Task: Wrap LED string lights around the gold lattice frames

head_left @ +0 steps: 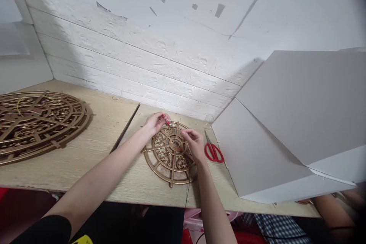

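A round gold openwork ornament with spokes and scrolls lies flat on the table in front of me. At its upper left edge, my left hand is closed on a small red item with a shiny silvery end, whose kind I cannot make out. My right hand is over the ornament's right side, thumb and fingertips pinched together. Whatever they hold is too small to tell. A thin dark thread runs from the ornament's lower right over the table's front edge. Red-handled scissors lie just right of my right hand.
Larger gold openwork rings are stacked at the left on the wooden table. A dark gap divides the tabletop. White panels stand at the right, a white wall behind. Another person's arm shows at lower right.
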Action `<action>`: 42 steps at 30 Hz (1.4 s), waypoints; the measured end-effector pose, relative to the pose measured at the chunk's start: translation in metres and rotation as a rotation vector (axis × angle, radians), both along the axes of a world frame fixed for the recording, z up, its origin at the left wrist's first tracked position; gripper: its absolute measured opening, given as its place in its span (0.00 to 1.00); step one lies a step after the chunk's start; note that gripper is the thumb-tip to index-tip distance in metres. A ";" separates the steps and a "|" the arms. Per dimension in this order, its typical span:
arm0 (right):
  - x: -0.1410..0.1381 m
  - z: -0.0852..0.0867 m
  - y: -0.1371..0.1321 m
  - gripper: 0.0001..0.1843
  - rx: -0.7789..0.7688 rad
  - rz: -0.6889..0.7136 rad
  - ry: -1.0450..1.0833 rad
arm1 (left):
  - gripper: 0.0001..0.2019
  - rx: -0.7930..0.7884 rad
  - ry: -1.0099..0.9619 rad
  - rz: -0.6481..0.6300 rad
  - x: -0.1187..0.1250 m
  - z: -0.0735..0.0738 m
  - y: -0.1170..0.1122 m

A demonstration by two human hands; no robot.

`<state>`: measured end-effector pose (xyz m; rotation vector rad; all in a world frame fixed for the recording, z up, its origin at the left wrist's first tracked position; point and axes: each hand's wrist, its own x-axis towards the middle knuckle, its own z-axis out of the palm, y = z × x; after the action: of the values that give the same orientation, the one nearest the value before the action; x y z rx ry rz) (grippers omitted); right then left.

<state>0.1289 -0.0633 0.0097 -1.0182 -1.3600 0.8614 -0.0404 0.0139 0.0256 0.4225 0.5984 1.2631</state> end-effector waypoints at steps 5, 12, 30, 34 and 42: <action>-0.012 -0.009 0.003 0.11 0.010 0.079 -0.053 | 0.10 -0.013 0.032 0.034 0.010 -0.003 -0.004; -0.013 -0.011 0.005 0.12 -0.005 0.084 -0.058 | 0.08 -0.011 0.031 0.058 0.019 -0.003 -0.012; -0.011 -0.011 0.005 0.11 0.031 0.014 -0.071 | 0.08 0.002 0.044 0.140 0.020 -0.007 -0.013; -0.011 -0.011 0.005 0.13 0.036 -0.002 -0.086 | 0.08 0.003 0.052 0.167 0.022 -0.006 -0.015; -0.010 -0.010 0.005 0.15 -0.011 0.057 -0.037 | 0.09 -0.007 0.032 0.223 0.027 -0.011 -0.017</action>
<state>0.1190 -0.0581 -0.0006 -1.0129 -1.4228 0.8970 -0.0138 -0.0028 0.0150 0.3787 0.6911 1.4681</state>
